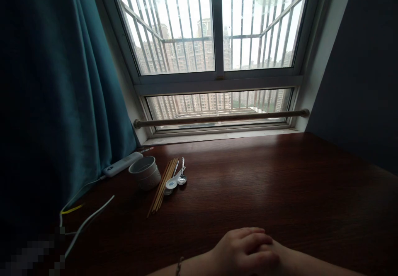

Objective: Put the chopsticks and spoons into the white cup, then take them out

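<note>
At the table's near edge, my left hand (241, 249) lies on top of my right hand (276, 249), its fingers closed round it. A dark bracelet circles my left wrist. The fingers of my right hand are hidden underneath. Neither hand touches the tableware further off to the left. There, several wooden chopsticks (162, 189) lie side by side. Just right of them rest a white ceramic spoon (171, 184) and a shiny metal spoon (182, 179), overlapping other spoons that show only in part. A light grey cup (146, 173) stands upright left of the chopsticks.
The dark reddish-brown table (248, 184) reaches to a barred window (217, 35) with a rail (224, 118) across it. A white power strip (122, 164) lies by the blue curtain (96, 81). A white cable (88, 220) and yellow strip (72, 209) are at left.
</note>
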### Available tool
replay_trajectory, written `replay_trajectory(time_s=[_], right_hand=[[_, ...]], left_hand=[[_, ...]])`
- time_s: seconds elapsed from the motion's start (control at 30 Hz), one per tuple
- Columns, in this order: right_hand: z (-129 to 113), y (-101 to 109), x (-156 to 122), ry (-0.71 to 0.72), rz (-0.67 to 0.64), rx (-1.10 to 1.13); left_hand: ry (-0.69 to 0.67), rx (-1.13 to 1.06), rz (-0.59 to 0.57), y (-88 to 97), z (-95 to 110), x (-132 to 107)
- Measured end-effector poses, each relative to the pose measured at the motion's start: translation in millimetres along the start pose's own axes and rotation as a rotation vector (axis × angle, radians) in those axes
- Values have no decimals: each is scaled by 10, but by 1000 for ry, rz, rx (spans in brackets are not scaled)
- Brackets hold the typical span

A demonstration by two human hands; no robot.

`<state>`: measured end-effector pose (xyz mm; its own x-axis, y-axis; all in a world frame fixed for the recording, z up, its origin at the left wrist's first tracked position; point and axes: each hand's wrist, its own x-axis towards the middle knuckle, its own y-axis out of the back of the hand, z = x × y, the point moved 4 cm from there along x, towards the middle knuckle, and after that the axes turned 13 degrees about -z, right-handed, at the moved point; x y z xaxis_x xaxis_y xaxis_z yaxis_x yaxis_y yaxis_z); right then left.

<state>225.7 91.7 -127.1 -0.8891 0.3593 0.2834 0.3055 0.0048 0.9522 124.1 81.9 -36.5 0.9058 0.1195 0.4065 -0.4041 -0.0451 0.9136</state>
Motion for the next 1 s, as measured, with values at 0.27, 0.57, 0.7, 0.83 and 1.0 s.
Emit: replay_trajectory(time_s=[0.27,0.57,0.7,0.83,1.0], right_hand=[[27,-30,5,-7,-38,26],[69,-111,38,7,-89,30],[35,-92,45,-8,-70,18],[-16,-32,34,-26,-47,3],[11,-1,0,-20,-43,-34]], left_hand=[[0,8,10,27,4,4],[6,-3,-20,-13,-5,-6],[13,10,-14,6,-3,3],[4,10,31,37,3,15],[9,20,28,20,-1,11]])
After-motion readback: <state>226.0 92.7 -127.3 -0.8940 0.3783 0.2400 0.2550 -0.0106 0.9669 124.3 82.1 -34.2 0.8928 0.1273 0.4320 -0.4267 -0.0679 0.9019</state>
